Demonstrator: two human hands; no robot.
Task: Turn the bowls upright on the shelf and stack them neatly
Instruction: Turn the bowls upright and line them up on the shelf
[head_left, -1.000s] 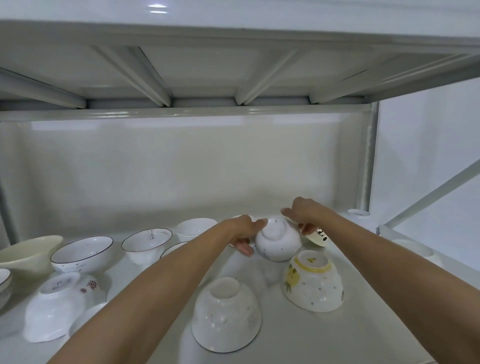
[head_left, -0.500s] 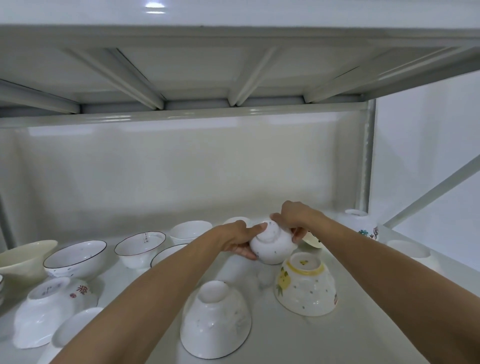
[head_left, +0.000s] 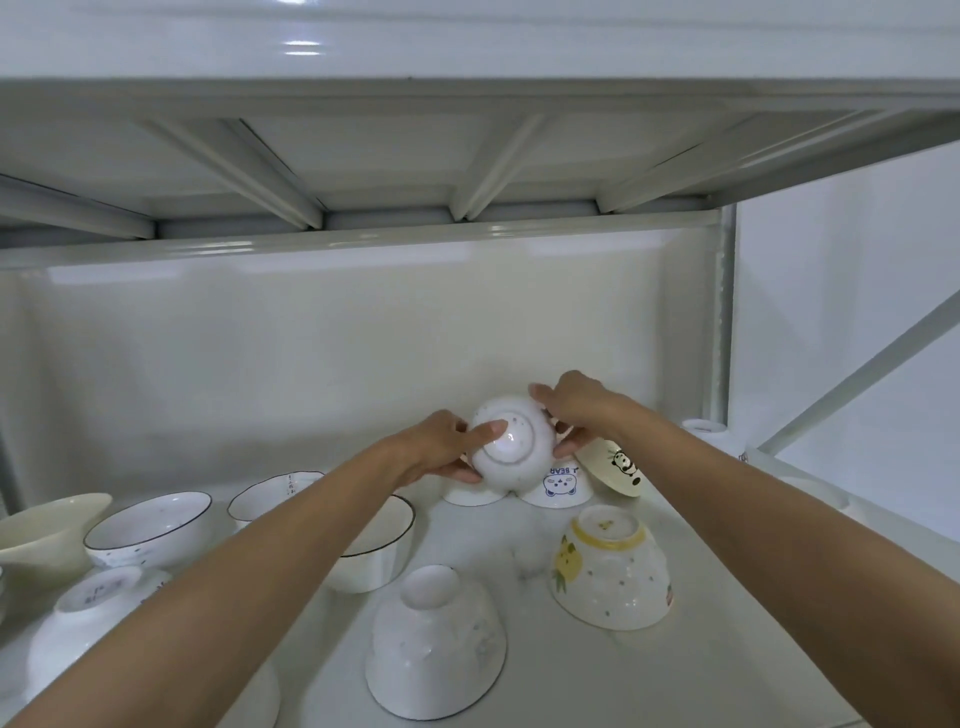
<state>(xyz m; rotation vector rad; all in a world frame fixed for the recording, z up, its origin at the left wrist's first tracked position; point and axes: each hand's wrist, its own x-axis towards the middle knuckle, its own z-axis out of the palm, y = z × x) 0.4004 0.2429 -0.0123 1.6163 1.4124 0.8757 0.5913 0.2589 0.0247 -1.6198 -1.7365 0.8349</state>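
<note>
A small white speckled bowl (head_left: 514, 447) is held up off the shelf, tipped so its foot ring faces me. My left hand (head_left: 447, 447) grips its left side with the thumb on the foot, and my right hand (head_left: 571, 410) grips its right rim. Under it stand an upside-down bowl marked BEAR (head_left: 558, 486) and a tilted panda bowl (head_left: 618, 470). Nearer me, a yellow-flowered bowl (head_left: 610, 571) and a plain white bowl (head_left: 436, 644) lie upside down on the white shelf (head_left: 701, 675).
Upright bowls stand at the left: a black-rimmed one (head_left: 150, 530), a cream one (head_left: 47, 535), another (head_left: 270, 499) behind my left arm. An inverted white bowl (head_left: 93, 618) lies at the near left. The upper shelf (head_left: 467, 156) hangs overhead; a post (head_left: 722, 312) stands at the right.
Both hands lifted the speckled bowl off the shelf and tipped it from upside down until its foot faces me. The BEAR bowl behind it came into view.
</note>
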